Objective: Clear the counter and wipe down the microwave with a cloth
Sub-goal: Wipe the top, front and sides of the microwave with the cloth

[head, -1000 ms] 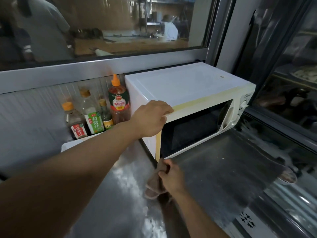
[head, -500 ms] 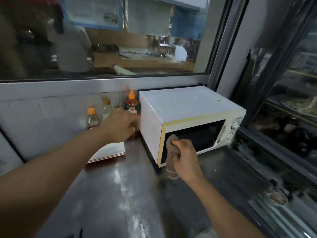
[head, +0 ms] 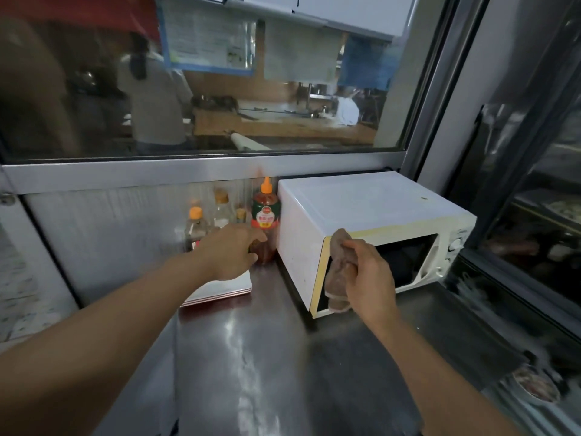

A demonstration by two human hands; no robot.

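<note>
R hand pressing cloth on microwave (door corner), L hand by bottles

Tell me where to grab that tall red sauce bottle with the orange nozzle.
Probably grip the red sauce bottle around its wide lower body, coming from the front-left, where the left hand already reaches. The microwave blocks its right side, and the narrow orange nozzle would slip.

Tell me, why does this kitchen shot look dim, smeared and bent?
Head view: dim light, with pale glare on the steel counter; motion blur softens the left hand and the bottles; the wide lens bows the window frame and microwave.
</note>
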